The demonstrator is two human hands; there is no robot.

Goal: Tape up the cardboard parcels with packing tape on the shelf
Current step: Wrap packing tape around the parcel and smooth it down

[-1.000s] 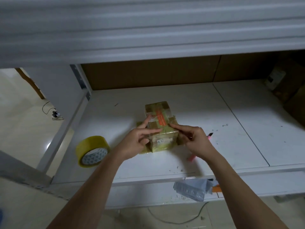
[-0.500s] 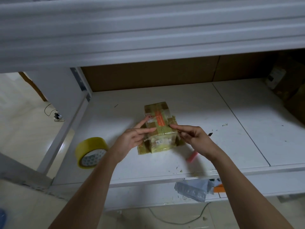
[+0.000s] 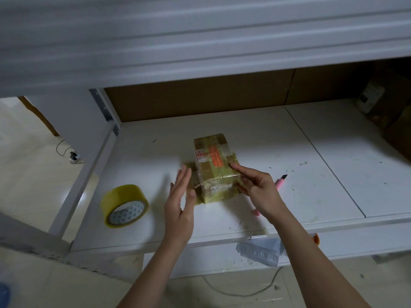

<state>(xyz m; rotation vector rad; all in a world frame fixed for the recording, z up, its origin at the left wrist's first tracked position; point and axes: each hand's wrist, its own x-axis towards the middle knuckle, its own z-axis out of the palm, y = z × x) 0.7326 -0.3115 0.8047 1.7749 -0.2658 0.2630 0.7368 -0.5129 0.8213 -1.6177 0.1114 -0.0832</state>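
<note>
Cardboard parcel [image 3: 214,170] — small, oblong, wrapped in yellowish packing tape, with an orange strip and a white label on its top face. It lies on the white shelf [image 3: 244,134], about mid-depth, left of the seam between the two shelf panels. A flap of the same tape-covered material lies flat on the shelf at the parcel's left side.

Left hand [image 3: 180,201] — fingers straight and together, palm turned toward the parcel's left side. It sits just beside the flap and holds nothing; whether the fingertips touch the flap cannot be told.

Right hand [image 3: 259,190] — fingers loosely curled, forefinger stretched out with its tip resting on the parcel's top right edge. The other fingers lie against the parcel's right side; a firm grip cannot be told.

Roll of packing tape [image 3: 124,205] — yellowish, with a white patterned core, tilted on the shelf near its front left corner, well apart from the parcel.

Pink utility knife [image 3: 280,181] — on the shelf just right of the right hand, blade end pointing away, partly hidden by the wrist.

Brown cardboard boxes [image 3: 387,112] stand at the shelf's far right. A clear plastic bag [image 3: 258,252] hangs below the front edge of the shelf.
</note>
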